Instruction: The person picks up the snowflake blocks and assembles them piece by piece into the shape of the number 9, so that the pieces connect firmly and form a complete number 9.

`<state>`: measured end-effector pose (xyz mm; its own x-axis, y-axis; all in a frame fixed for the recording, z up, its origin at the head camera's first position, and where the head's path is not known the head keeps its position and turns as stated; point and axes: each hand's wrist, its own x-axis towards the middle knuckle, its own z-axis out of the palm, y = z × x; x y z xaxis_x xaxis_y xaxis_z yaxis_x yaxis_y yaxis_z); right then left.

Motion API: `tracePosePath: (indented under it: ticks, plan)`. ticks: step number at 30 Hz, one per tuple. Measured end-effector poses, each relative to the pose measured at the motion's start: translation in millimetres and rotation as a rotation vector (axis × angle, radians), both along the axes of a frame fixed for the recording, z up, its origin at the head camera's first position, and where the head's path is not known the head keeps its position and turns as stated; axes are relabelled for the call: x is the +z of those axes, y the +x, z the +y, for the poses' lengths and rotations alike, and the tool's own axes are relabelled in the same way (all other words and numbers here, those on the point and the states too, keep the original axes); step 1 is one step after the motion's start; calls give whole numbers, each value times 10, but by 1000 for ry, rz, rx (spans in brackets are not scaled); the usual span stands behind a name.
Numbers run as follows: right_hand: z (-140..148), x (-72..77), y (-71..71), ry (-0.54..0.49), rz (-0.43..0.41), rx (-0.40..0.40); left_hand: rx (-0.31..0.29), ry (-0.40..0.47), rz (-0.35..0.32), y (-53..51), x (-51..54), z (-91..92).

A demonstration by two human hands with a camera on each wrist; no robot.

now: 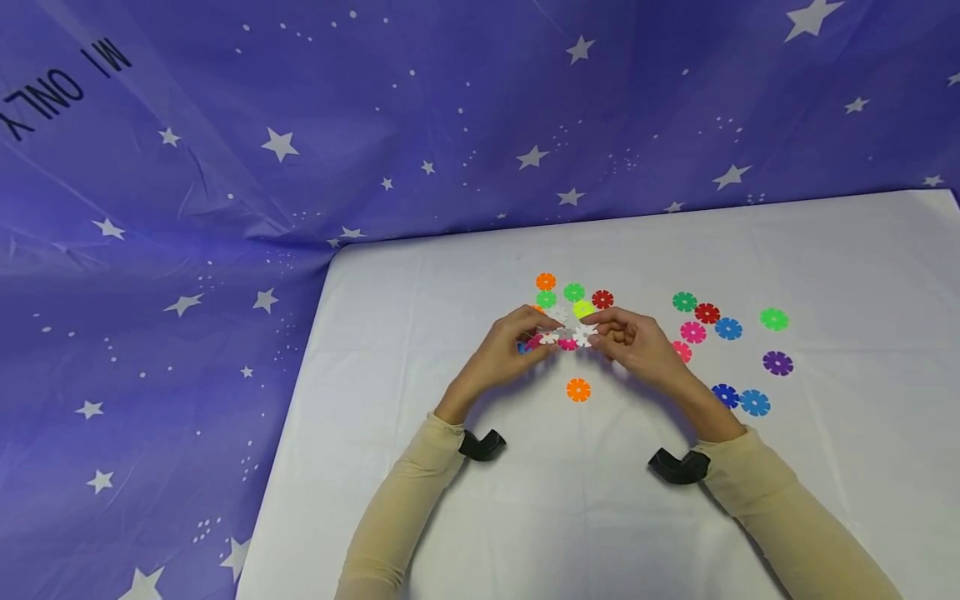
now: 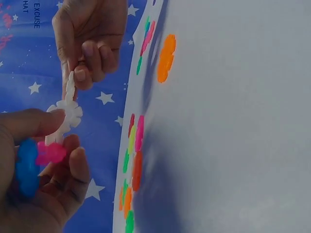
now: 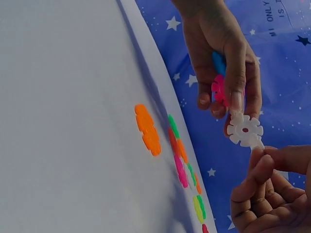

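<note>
Above the table, both hands meet on a joined chain of notched plastic discs. My left hand point(image 1: 504, 348) pinches it by a white disc, thumb on top. Within the curl of that hand sit a pink disc point(image 2: 50, 153) and a blue disc point(image 2: 27, 167). Beyond the thumb, a white snowflake disc point(image 3: 236, 132) shows face-on in the right wrist view. The end white disc point(image 2: 70, 90), seen edge-on, is between the thumb and index finger of my right hand point(image 1: 636, 343). Fingertips hide part of the joint between the white discs.
Loose discs lie on the white tablecloth point(image 1: 375, 350): a lone orange disc point(image 1: 578, 390) nearer me, a mixed cluster behind the hands with a yellow disc point(image 1: 582, 309), and several on the right, including a purple disc point(image 1: 777, 363). A starry purple cloth point(image 1: 450, 125) hangs behind.
</note>
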<state>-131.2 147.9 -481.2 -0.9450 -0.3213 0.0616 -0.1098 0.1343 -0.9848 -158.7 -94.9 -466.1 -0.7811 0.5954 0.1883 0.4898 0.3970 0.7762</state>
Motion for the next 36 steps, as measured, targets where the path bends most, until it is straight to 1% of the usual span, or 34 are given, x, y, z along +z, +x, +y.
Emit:
tracePosePath:
  ticks: [5,9,12,19,21,23,25,29,31,34,36]
  plan:
    - [-50,-13,21,-20,-27,14,14,62,33,1,-80,47]
    - [-89,-22,43,-27,-39,16,48,77,40,13,-127,85]
    - [-112,-27,56,-24,-41,1,74,84,37,29,-137,107]
    - [-142,-58,70,-16,-25,-46,100,109,96,61,-154,151]
    - [-147,-67,68,-9,-33,-56,105,111,99,66,-154,158]
    - [-141,-70,61,4,-47,-58,106,106,90,67,-157,163]
    - [-128,-70,51,14,-59,-48,113,85,67,64,-154,161]
    - [-94,-69,22,29,-77,-10,119,36,-6,68,-98,137]
    - [-79,-71,7,35,-68,6,109,2,-34,67,-73,127]
    - [-64,-90,-13,41,-43,8,86,-53,-52,62,-63,109]
    - [-60,-105,-21,53,-24,1,92,-75,-59,55,-69,91]
